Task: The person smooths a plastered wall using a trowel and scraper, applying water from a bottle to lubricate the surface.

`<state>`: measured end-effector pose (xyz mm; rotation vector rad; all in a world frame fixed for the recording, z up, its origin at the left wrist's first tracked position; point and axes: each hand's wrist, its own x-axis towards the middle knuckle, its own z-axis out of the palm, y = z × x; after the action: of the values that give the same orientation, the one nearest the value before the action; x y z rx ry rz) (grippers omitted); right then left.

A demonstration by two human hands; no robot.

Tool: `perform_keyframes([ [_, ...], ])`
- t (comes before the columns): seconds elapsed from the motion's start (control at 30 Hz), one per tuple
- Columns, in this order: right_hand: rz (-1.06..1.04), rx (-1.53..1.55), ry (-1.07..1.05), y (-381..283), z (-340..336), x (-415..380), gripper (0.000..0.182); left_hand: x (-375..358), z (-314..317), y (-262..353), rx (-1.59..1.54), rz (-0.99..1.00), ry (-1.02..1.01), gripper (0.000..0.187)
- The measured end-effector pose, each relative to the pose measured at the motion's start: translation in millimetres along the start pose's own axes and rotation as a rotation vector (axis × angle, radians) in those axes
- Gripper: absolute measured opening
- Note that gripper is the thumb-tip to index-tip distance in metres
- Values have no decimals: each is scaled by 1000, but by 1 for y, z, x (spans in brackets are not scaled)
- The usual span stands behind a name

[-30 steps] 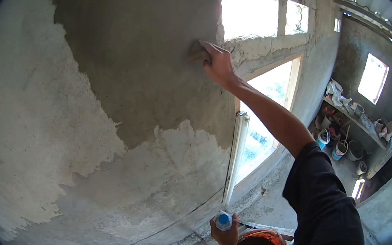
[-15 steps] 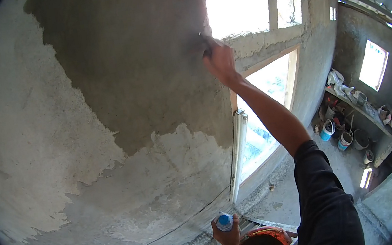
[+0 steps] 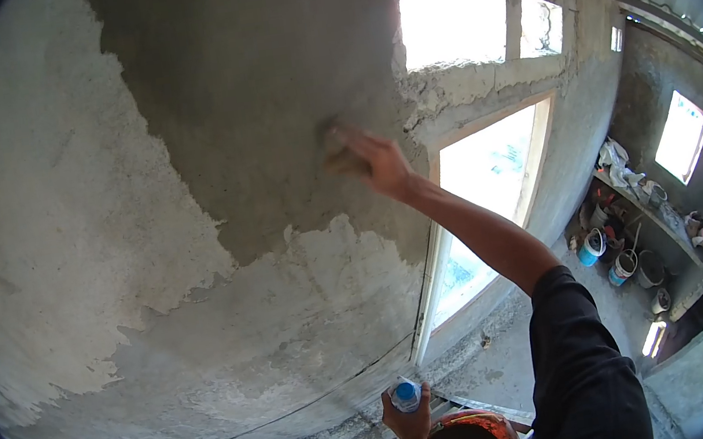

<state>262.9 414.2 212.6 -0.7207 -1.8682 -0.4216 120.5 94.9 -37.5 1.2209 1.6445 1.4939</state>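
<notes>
My right hand [image 3: 380, 162] is raised at the wall, its fingers closed around a flat tan hand tool [image 3: 346, 163] that motion blurs. I cannot tell what kind of tool it is. It overlaps the dark, damp-looking plaster patch [image 3: 262, 80], near that patch's lower right part. Low in the view, my left hand [image 3: 410, 425] grips a clear plastic bottle [image 3: 406, 397] with a blue cap, held upright. Just right of that hand stands an orange-rimmed bucket [image 3: 494, 423] with dark contents.
A framed window opening [image 3: 486, 162] and smaller openings [image 3: 454, 19] lie right of the patch. Paler, rough plaster [image 3: 58, 214] covers the wall at left. Several buckets [image 3: 622, 266] stand on the far floor, below a cluttered shelf [image 3: 657, 210].
My right hand has swept left and down across the dark plaster, away from the upper opening's corner. The view has shifted slightly; my left hand still grips the bottle.
</notes>
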Motion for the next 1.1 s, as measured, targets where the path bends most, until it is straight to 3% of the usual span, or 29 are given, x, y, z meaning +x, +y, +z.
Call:
perform_keyframes([
  [0.07, -80, -133, 360, -1, -21, 38, 70, 0, 1, -3, 9, -4, 1, 49],
  [0.13, 415, 39, 412, -27, -51, 88, 68, 0, 3, -7, 9, -11, 2, 49],
  [0.2, 137, 37, 557, 1, -54, 123, 69, 0, 3, -6, 12, -15, 7, 49],
  [0.37, -25, -104, 298, 8, -6, 78, 68, 1, 0, -3, 38, 12, 2, 46],
  [0.43, 32, -12, 54, -6, 20, 22, 70, 2, 1, -4, 34, 2, -2, 46],
  [0.5, 136, 176, -19, -31, 22, -11, 72, 3, 0, -4, 33, -3, -10, 45],
  [0.53, 136, 176, -21, -30, 19, -10, 72, 2, 1, -3, 41, -11, -6, 45],
  [0.67, 163, 78, 455, -25, -15, 47, 70, 1, 2, -5, 70, -13, -12, 44],
  [0.73, 138, 96, 516, -11, -22, 79, 69, 1, 2, -2, 68, 9, -7, 44],
  [0.83, 109, -49, 343, -11, 5, 70, 68, 1, 2, -5, 61, 19, -9, 44],
  [0.9, 177, -92, 60, -20, 25, 32, 70, 1, 0, -6, 59, 5, -13, 44],
  [0.97, 149, 184, -45, -40, 33, 7, 69, 2, 0, -5, 67, 18, -7, 45],
  [1.1, 193, 122, 206, -54, 12, 21, 66, 2, 0, -1, 74, -4, -1, 45],
])
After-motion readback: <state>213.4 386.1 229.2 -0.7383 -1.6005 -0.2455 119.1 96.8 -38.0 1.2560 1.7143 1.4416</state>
